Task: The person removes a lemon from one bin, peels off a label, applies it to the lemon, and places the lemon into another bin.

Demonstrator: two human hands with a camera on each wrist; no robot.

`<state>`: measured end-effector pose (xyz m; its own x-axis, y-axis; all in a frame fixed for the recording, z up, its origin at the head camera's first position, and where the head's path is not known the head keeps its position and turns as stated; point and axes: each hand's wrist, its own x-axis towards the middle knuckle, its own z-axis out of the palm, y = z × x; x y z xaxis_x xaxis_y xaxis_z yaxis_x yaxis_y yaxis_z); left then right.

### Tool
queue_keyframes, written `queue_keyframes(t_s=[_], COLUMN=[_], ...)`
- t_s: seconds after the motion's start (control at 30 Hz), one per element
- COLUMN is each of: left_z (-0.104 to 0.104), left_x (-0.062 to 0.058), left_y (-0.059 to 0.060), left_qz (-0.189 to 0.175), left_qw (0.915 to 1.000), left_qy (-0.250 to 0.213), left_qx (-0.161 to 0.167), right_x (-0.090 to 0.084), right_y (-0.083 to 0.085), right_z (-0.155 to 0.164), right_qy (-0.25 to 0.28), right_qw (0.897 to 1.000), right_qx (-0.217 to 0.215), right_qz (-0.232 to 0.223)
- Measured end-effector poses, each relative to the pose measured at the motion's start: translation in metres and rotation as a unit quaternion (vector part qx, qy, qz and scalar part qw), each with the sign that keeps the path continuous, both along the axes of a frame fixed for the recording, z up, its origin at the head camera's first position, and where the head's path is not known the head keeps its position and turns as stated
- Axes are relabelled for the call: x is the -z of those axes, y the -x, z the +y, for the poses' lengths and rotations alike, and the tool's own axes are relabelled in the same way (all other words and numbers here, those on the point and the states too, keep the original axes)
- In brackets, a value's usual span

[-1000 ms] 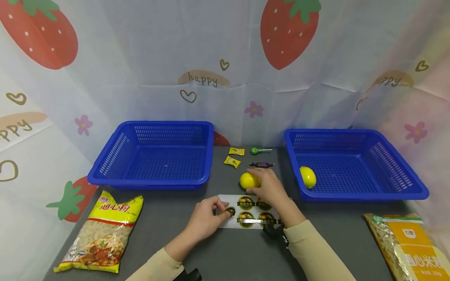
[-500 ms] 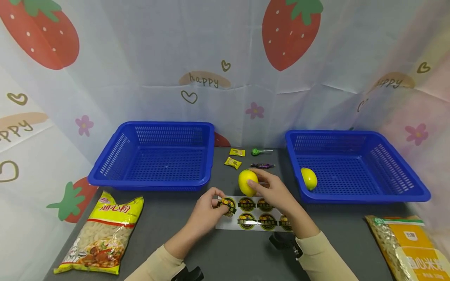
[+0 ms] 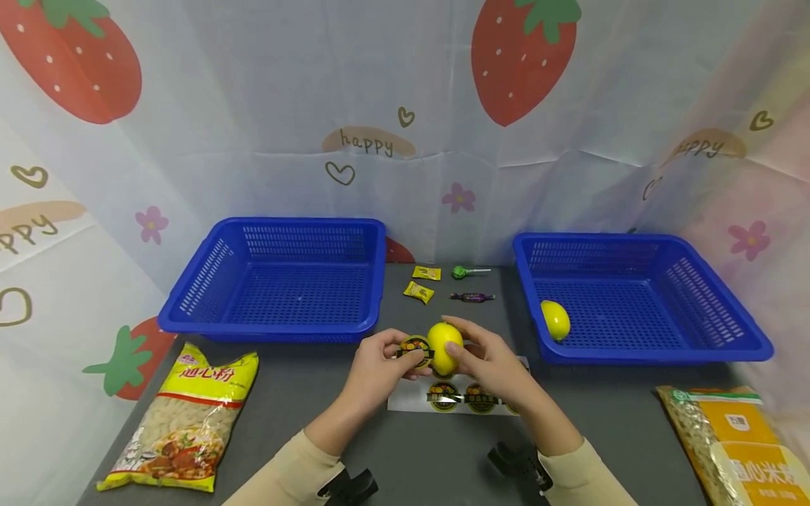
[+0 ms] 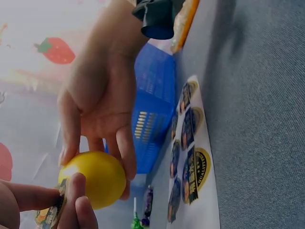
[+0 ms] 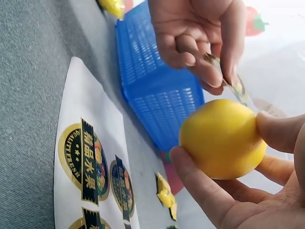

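My right hand holds a yellow lemon between thumb and fingers, raised over the sticker sheet. Close by on its left, my left hand pinches a round black-and-gold fruit sticker between thumb and forefinger. In the left wrist view the sticker is seen nearly edge-on, right at the lemon's side. The right wrist view shows the lemon in the fingers, with the left hand beyond it. Several more stickers lie on the white sheet, partly hidden by the hands.
A blue basket stands back left; another blue basket at back right contains a second lemon. Between them lie two yellow candies, a green lollipop and a purple candy. Pasta bags flank the table.
My right hand has lifted the lemon off the table and brought it toward me. My left hand has peeled the sticker off the sheet and raised it beside the lemon.
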<state>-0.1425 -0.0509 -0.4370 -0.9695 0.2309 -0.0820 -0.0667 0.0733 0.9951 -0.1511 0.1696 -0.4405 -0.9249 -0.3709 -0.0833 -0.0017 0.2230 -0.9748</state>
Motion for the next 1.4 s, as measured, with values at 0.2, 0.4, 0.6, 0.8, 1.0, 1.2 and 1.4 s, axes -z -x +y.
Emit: queue_keyframes(t_s=[0.2, 0.4, 0.6, 0.8, 1.0, 1.2, 1.4], left_z=[0.001, 0.004, 0.003, 0.001, 0.001, 0.002, 0.002], left_x=[-0.003, -0.005, -0.007, -0.008, -0.007, -0.007, -0.006], left_y=[-0.001, -0.002, -0.003, -0.003, -0.001, -0.001, -0.003], left_qz=[-0.016, -0.027, -0.015, 0.004, 0.039, 0.057, 0.052], left_qw=[0.9992, 0.9985, 0.9996, 0.9994, 0.9976, 0.9959, 0.9959], left_qy=[-0.033, -0.039, -0.006, 0.021, 0.044, 0.057, 0.061], left_qx=[0.017, 0.028, 0.022, 0.026, 0.038, 0.042, 0.042], right_x=[-0.002, -0.002, 0.000, -0.003, -0.006, -0.007, -0.006], right_y=[-0.006, -0.011, -0.012, -0.014, -0.015, -0.016, -0.017], right_z=[-0.001, 0.000, 0.000, 0.000, 0.000, 0.000, -0.001], right_qy=[0.020, 0.012, 0.009, 0.008, 0.017, 0.020, 0.011], right_qw=[1.000, 1.000, 1.000, 1.000, 0.999, 0.998, 0.999], right_qx=[-0.017, -0.014, -0.011, -0.010, -0.022, -0.030, -0.020], right_qz=[0.004, 0.012, 0.018, 0.027, 0.039, 0.044, 0.040])
